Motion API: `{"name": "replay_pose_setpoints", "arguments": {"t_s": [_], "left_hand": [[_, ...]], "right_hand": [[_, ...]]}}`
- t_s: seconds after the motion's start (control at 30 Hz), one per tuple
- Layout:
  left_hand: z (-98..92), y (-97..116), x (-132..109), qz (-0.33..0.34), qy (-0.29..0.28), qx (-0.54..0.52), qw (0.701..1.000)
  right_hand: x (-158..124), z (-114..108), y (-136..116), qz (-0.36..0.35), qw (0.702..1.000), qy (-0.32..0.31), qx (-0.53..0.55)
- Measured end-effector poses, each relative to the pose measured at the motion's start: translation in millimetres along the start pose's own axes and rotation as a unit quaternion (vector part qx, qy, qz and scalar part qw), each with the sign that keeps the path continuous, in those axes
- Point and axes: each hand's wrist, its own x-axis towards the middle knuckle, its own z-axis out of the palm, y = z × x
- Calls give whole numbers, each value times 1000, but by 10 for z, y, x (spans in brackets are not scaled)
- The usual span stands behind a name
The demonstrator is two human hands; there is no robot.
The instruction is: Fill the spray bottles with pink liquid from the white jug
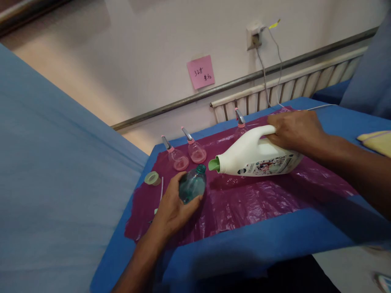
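Observation:
My left hand (172, 205) is wrapped round a clear green-tinted bottle (192, 187) with its neck uncovered. By its handle, my right hand (295, 130) grips a big white detergent jug (253, 156), tipped almost onto its side. The jug's green spout (214, 164) points at the bottle's mouth, a small gap apart; I cannot make out any liquid between them. Behind my left hand stand two spray bottles with pink liquid, one spray bottle (180, 161) left of the other spray bottle (198, 154). A third spray bottle (240, 124) is partly hidden behind the jug.
Purple plastic sheeting (232, 207) covers much of the blue table (220, 248). A pale green cap (152, 178) and a thin white tube (161, 189) lie at the left. A blue curtain (61, 183) hangs on the left; a yellow cloth (377, 142) lies at the right.

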Motion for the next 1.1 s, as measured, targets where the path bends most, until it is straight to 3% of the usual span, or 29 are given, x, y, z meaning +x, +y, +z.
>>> {"name": "replay_pose_setpoints", "arguments": {"t_s": [0.43,0.83,1.1], "left_hand": [[-141,6,-28,86,-18,102,991],[-162,-194,24,155,-34,166,973],[-239,-123,87,183,-41,231,955]], "right_hand": [[-27,-61,-137,-31,999,14,-2],[-31,-76,-167,-34,999,14,-8],[-22,-68,-163,-35,999,10,-6]]}}
